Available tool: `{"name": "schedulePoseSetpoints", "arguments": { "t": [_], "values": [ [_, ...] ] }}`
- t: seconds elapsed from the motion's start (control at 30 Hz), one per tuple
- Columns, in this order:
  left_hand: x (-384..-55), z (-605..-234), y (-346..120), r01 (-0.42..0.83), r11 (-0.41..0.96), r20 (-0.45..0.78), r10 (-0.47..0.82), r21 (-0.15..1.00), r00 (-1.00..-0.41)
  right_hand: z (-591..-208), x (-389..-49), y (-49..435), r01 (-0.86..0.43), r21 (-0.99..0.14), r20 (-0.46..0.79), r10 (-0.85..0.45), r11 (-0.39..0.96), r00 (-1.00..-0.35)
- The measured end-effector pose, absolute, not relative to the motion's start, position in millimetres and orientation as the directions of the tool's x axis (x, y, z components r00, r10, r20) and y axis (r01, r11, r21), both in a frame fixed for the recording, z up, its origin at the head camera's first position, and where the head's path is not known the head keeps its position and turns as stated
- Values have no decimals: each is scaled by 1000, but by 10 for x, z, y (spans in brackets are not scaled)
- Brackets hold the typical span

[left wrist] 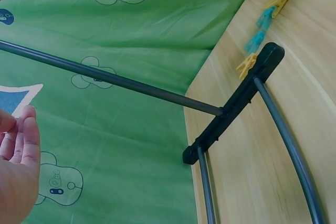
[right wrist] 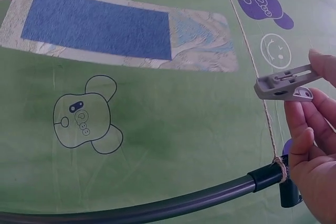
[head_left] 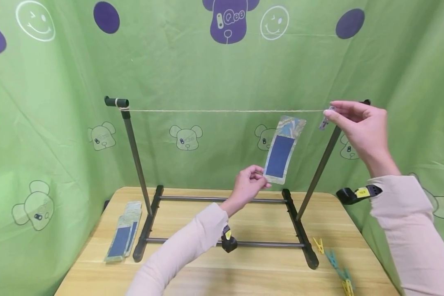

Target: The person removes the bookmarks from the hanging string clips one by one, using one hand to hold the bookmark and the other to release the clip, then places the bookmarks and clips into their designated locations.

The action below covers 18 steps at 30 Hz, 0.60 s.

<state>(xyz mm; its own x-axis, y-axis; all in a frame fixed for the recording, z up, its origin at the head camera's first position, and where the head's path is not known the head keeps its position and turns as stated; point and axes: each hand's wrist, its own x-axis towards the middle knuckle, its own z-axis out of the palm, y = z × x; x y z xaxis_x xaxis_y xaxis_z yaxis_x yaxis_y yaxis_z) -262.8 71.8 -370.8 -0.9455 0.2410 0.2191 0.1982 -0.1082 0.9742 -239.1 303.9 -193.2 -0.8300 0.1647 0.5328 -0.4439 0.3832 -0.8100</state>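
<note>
My left hand [head_left: 247,186] pinches the bottom corner of a long patterned paper card [head_left: 280,156] with a dark blue panel. The card stands upright with a slight tilt, its top edge just below a thin string [head_left: 207,111]. Higher up on the right, my right hand [head_left: 368,129] holds a grey clothespin [right wrist: 286,83] between thumb and fingers. In the right wrist view the clothespin's nose overlaps the string, near the knot on the frame's end. A gap separates the card from the clothespin. The left wrist view catches only the card's corner.
The string spans two posts of a dark metal frame [head_left: 295,230] standing on a wooden table [head_left: 244,271]. Similar blue-panelled cards [head_left: 120,240] lie stacked at the left. Yellow clothespins [head_left: 319,245] and teal clothespins [head_left: 332,260] lie at the right. A green printed curtain [head_left: 222,74] hangs behind.
</note>
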Motion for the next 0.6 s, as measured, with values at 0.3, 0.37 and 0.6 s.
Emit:
{"name": "schedulePoseSetpoints", "arguments": {
  "t": [0.3, 0.37, 0.6],
  "values": [
    [-2583, -3705, 640, 203, -129, 230, 251, 971, -940, -1988, -2325, 3057, -424, -811, 519, 159, 404, -840],
    [-2569, -3717, 620, 200, -144, 231, 253, 969, -939, -2010, -2306, 3064, -419, -812, 513, 154, 407, -844],
    [-2511, -3751, 547, 183, -175, 225, 269, 968, -936, -2104, -2242, 3084, -396, -822, 489, 150, 409, -859]
  ]
}}
